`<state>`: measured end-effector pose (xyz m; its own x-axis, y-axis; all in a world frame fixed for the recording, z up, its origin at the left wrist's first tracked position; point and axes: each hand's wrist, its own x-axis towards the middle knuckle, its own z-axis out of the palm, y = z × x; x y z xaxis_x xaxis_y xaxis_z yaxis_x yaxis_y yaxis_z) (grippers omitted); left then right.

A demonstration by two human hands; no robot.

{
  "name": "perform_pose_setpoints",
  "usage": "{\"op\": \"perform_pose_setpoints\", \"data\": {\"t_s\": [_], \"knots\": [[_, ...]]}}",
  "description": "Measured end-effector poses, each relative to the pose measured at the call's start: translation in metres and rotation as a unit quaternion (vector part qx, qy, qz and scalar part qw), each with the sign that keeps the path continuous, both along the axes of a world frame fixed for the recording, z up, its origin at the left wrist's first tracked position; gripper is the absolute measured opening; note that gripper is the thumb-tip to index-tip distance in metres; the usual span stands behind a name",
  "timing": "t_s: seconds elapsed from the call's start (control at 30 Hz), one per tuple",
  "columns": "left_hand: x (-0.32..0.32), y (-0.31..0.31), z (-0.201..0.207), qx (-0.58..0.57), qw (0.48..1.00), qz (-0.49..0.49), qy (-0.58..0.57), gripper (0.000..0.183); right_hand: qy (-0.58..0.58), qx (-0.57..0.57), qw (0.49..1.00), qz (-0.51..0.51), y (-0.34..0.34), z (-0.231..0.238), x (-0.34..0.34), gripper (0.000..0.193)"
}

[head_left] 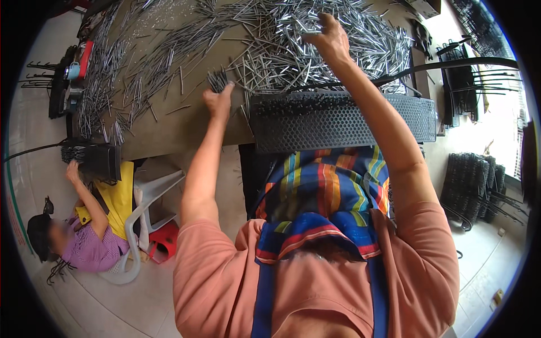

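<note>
A bundle of short thin metal rods [217, 79] stands upright in my left hand [217, 102], its fingers wrapped round them. My right hand [332, 44] is over the far side of a big heap of the same silvery rods [282, 50]. Its thumb and fingers look apart, slightly blurred, with nothing visible between them. Between my body and the heap lies a long dark panel [349, 125] full of small holes in a honeycomb pattern. Dark rod ends or bits fill a band along its far edge. My right forearm crosses above this panel.
More loose rods are scattered across the brown table [169, 121]. A black cable [451, 63] runs over the heap. At left, a co-worker [93, 225] in a purple top handles a similar dark block [98, 160]. Racks of black hooked pieces [473, 186] stand at right.
</note>
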<state>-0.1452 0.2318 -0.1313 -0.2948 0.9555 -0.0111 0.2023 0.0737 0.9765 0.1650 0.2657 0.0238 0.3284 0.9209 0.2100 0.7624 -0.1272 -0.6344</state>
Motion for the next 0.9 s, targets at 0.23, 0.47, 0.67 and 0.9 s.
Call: {"op": "perform_pose_setpoints", "data": {"t_s": [0.23, 0.47, 0.67, 0.9], "knots": [[0.01, -0.01, 0.118, -0.038, 0.926, -0.04, -0.372, 0.031, 0.191, 0.022, 0.959, 0.208, -0.062, 0.037, -0.006, 0.036], [0.094, -0.189, 0.171, -0.225, 0.859, -0.255, -0.383, 0.049, 0.215, 0.066, 0.88, 0.418, -0.133, 0.037, -0.046, 0.048], [0.114, -0.264, 0.138, -0.315, 0.821, -0.195, -0.433, 0.042, 0.271, -0.146, 0.76, 0.572, -0.233, -0.002, -0.037, 0.034], [0.118, -0.242, 0.131, -0.278, 0.85, -0.218, -0.391, 0.028, 0.387, -0.228, 0.869, 0.208, -0.231, 0.002, 0.01, 0.022]]}}
